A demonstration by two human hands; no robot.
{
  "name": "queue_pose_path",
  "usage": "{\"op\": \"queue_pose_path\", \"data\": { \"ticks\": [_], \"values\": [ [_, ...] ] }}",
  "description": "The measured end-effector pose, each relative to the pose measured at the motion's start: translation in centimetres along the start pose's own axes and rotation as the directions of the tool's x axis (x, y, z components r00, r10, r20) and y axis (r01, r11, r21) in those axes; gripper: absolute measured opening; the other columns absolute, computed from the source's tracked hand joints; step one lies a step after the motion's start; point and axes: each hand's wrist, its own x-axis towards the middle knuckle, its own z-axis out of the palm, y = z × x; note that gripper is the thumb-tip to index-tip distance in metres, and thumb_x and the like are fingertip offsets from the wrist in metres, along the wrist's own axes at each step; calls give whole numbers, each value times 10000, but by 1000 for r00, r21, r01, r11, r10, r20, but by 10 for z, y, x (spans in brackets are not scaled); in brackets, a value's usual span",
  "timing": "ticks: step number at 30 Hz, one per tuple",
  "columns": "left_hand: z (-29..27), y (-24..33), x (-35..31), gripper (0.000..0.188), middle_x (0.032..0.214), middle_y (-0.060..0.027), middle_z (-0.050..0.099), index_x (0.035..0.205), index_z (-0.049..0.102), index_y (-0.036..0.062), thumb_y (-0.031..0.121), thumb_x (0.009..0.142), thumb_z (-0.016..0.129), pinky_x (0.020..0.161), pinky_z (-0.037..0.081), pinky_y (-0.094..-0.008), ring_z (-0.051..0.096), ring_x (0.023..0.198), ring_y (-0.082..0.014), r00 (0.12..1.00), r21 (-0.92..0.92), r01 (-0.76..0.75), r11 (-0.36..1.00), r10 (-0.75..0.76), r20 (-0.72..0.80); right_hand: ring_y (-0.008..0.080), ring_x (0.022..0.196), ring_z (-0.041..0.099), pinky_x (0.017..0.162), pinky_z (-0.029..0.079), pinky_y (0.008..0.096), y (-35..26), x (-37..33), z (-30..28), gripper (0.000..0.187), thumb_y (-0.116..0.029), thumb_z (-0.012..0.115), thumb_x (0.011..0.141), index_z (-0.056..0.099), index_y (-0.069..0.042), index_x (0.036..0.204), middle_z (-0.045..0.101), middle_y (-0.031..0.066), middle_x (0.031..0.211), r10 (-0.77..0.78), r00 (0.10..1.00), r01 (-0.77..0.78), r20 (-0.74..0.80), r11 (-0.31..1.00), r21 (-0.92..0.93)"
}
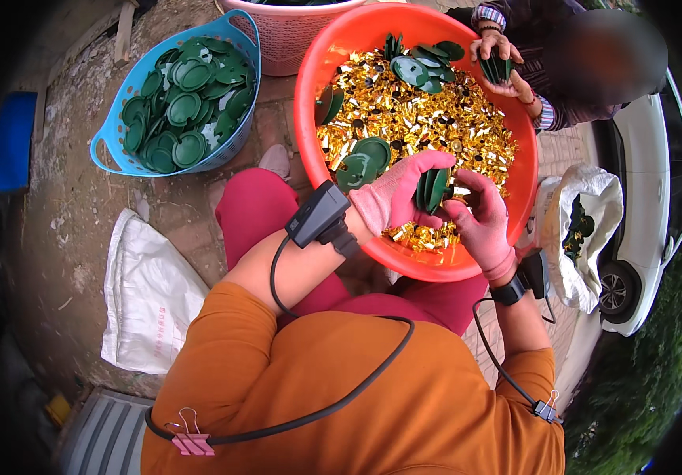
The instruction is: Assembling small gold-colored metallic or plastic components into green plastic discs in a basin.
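My left hand [396,192], in a pink glove, grips a small stack of round dark green plastic discs [431,191] on edge above the red tub [307,103]. Close by on its right, my pink-gloved right hand [485,220] curls thumb and fingers toward a small black part at the side of the stack; what the fingertips hold is too small to make out. Under both hands, the tub holds many small shiny gold pieces [436,119] mixed with black bits. More green discs [365,162] lie on the gold pieces near my left hand.
Another person's hands [502,55] hold green discs over the tub's far right rim. A blue basket [111,154] full of green discs stands at left, beside a pink basket [281,32]. White sacks lie left [151,293] and stand right [594,261], near a white car [646,174].
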Motion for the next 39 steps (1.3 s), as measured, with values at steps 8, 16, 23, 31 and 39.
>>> {"op": "queue_pose_path", "data": {
  "ticks": [8,16,23,31,39],
  "values": [
    [4,-2,-4,249,861,-3,679,1010,634,173,392,921,553,560,548,-376,665,748,-173,1000,-10,15,1000,-15,6,185,939,629,812,527,300,-1,-6,0,430,-68,670,873,510,-7,1267,604,107,1128,75,997,-78,24,983,166],
    [14,-2,-15,306,784,-9,597,1039,559,146,408,886,598,518,545,-338,606,691,-137,998,106,0,994,6,-58,375,876,615,723,510,415,-22,15,-13,333,-126,663,866,534,-13,1152,613,192,974,-171,947,287,273,833,-473],
    [18,-13,-19,472,933,-28,519,1173,439,78,138,804,728,656,470,-278,524,725,-110,719,705,-523,478,692,64,12,483,364,428,258,181,-50,19,8,172,-266,525,995,512,-102,943,454,-68,688,555,778,-615,293,580,535],
    [3,1,5,392,795,-47,587,1097,503,105,374,854,651,459,505,-342,598,644,-189,943,182,-289,940,312,-114,73,502,441,450,345,218,-31,34,-10,208,-300,534,985,562,-96,1014,530,-15,709,603,697,-716,389,544,438],
    [7,4,2,351,869,-50,665,918,640,138,474,880,548,584,549,-390,652,758,-266,993,-55,111,992,-108,51,302,793,619,671,502,412,-45,38,-42,444,-157,671,810,525,-64,1219,595,115,898,-272,846,502,458,698,-511]
  ]
}}
